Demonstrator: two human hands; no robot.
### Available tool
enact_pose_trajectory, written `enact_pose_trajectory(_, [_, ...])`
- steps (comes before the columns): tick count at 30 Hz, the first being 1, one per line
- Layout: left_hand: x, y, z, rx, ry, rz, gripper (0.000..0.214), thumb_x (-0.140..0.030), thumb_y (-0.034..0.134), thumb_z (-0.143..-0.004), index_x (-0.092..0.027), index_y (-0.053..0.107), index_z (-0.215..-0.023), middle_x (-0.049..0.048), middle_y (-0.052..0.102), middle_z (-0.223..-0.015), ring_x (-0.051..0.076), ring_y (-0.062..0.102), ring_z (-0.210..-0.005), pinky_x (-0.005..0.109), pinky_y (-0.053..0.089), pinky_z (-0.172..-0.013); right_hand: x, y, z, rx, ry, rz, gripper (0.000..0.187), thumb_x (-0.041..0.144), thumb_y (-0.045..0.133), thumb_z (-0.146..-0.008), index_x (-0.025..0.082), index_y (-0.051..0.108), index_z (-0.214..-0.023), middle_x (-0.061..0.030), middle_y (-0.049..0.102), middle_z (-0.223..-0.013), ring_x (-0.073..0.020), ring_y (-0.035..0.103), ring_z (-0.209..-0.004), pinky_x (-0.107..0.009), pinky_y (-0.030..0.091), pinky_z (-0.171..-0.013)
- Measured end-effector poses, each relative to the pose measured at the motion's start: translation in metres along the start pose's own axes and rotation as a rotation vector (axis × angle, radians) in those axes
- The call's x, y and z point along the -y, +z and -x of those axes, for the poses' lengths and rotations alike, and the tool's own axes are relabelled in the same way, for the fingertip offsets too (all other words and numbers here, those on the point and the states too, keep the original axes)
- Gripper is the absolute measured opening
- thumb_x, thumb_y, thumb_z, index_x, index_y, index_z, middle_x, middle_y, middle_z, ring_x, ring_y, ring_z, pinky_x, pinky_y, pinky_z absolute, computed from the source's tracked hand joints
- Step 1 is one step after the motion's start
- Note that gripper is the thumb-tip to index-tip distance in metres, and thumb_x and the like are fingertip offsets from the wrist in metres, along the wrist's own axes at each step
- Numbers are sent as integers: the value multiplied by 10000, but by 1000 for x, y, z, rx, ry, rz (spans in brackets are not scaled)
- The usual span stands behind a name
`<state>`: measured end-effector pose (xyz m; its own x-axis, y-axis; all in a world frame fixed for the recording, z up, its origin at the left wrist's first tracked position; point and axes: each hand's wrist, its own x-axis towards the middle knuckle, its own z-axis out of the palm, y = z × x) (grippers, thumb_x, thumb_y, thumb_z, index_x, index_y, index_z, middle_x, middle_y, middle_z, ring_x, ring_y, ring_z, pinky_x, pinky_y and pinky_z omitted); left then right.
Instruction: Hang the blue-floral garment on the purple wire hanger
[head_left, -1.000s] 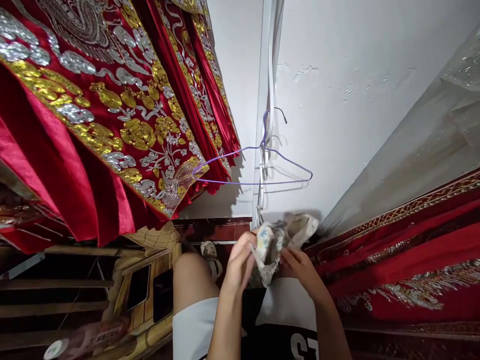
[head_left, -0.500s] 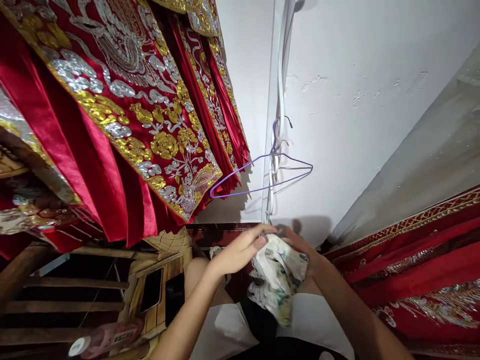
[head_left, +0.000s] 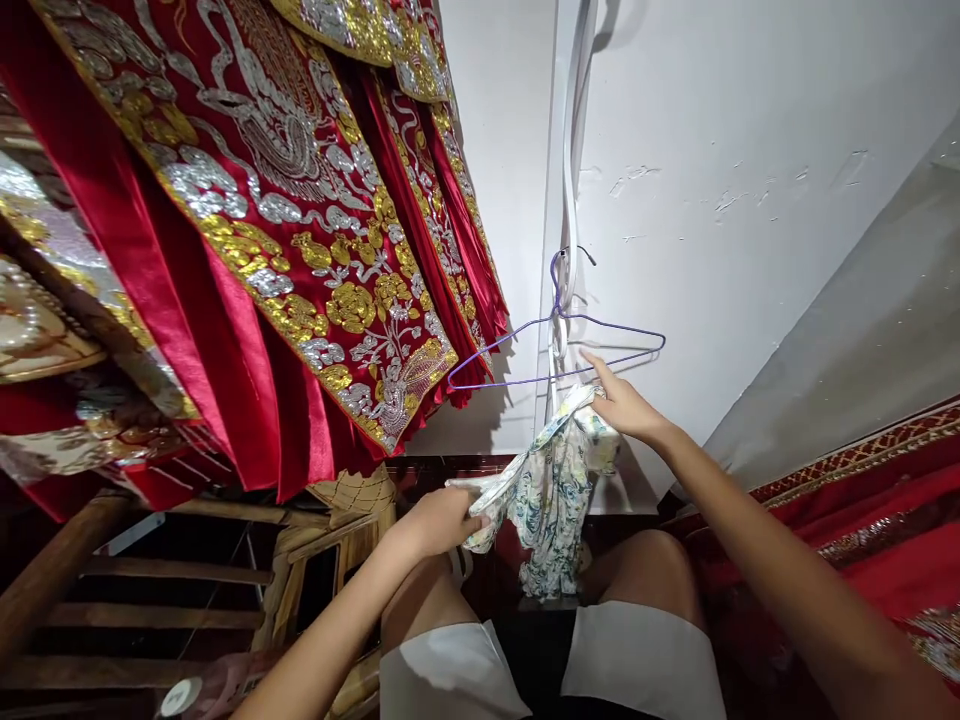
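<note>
A white floral garment (head_left: pixel 555 490) with blue, green and yellow print hangs stretched between my hands; its exact kind is not clear. My left hand (head_left: pixel 444 520) grips its left end, low over my knee. Higher up, my right hand (head_left: pixel 626 405) holds the other end, fingers closed on the cloth and the thumb pointing up. Just above the garment a purple wire hanger (head_left: pixel 559 325) hangs from a white strap (head_left: pixel 571 170). My right hand is close to the hanger's lower bar, and no cloth is on the hanger.
Red costumes with gold and silver sequin embroidery (head_left: pixel 300 220) hang at the left. Another red embroidered cloth (head_left: pixel 847 510) lies along the right. A bamboo rack (head_left: pixel 172 570) and a pink bottle with a white cap (head_left: pixel 184 695) stand at lower left. The white wall (head_left: pixel 712 250) is behind.
The garment was bunched between both hands over my lap; now it is spread out. My right hand has risen towards the hanger, and my left hand has moved left and down.
</note>
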<state>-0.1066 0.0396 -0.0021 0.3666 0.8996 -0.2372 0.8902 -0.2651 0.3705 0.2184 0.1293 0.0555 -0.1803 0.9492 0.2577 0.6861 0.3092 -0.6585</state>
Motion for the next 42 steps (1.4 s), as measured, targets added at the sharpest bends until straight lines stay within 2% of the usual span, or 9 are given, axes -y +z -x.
enact_pose_trajectory(6, [10, -21, -6, -316, 160, 205, 389, -403, 448, -978, -202, 697, -756, 132, 705, -1298, 315, 619, -1264, 405, 464, -1062, -35, 1, 8, -38, -46, 82, 627, 194, 458, -755, 232, 682, -1339, -72, 773, -1133, -237, 666, -733, -325, 511, -702])
enact_pose_trajectory(10, [10, -36, -21, -480, 247, 248, 264, -292, 441, -946, -202, 654, -819, 115, 721, -1118, 284, 643, -1146, 429, 499, -1024, -38, -18, 39, -86, -153, 12, 491, 169, 443, -688, 213, 743, -1074, -34, 771, -987, -236, 675, -846, -279, 502, -712])
enact_pose_trajectory(14, [1, -46, -41, -590, 219, 174, 193, -209, 403, -896, -188, 591, -863, 173, 645, -1274, 311, 608, -1208, 481, 481, -1060, -30, -35, 59, -60, -231, -24, 365, 145, 458, -697, 204, 702, -962, -1, 715, -810, -182, 613, -691, -248, 460, -622])
enact_pose_trajectory(20, [-21, -65, -43, -779, 149, 146, 221, -216, 340, -943, -190, 559, -958, 144, 669, -1079, 296, 648, -1025, 451, 513, -941, -22, -27, 65, -29, -269, -56, 351, 120, 454, -669, 209, 689, -914, 22, 675, -717, -157, 584, -632, -244, 437, -615])
enact_pose_trajectory(28, [-53, -99, -62, -863, 452, 335, 346, -105, 366, -883, -187, 639, -1080, 71, 707, -1058, 214, 658, -1028, 344, 482, -948, -4, -17, 68, -11, -248, -152, 586, 169, 516, -685, 203, 727, -1231, -66, 775, -1081, -274, 695, -992, -348, 543, -865])
enact_pose_trajectory(33, [-48, -101, -70, -843, 439, 344, 344, -95, 368, -865, -192, 682, -966, 63, 702, -994, 219, 647, -996, 343, 484, -910, -7, -44, 77, -392, 41, -196, 1054, 240, 652, -756, 183, 129, -1669, -65, 756, -896, -212, 636, -645, -286, 495, -526])
enact_pose_trajectory(35, [-47, -100, -68, -872, 430, 302, 355, -94, 373, -873, -194, 697, -977, 64, 684, -977, 223, 641, -969, 350, 488, -881, -11, -57, 74, -448, 120, -170, 1029, 251, 666, -751, 189, 189, -1661, -45, 736, -827, -174, 564, -544, -258, 419, -452])
enact_pose_trajectory(39, [-49, -107, -63, -1010, 423, 229, 324, -99, 415, -885, -197, 709, -982, 80, 638, -1022, 228, 619, -1008, 373, 492, -920, -12, -88, 61, -389, 141, -60, 458, 314, 708, -689, 167, 789, -1115, -70, 740, -819, -193, 611, -651, -258, 433, -506])
enact_pose_trajectory(42, [-45, -119, -58, -1099, 345, 262, 217, -173, 526, -897, -198, 667, -1060, 82, 641, -1094, 218, 615, -973, 364, 501, -898, 4, -112, 55, -156, 153, -152, 286, 449, 790, -660, 169, 754, -703, -58, 694, -681, -203, 620, -631, -264, 446, -512])
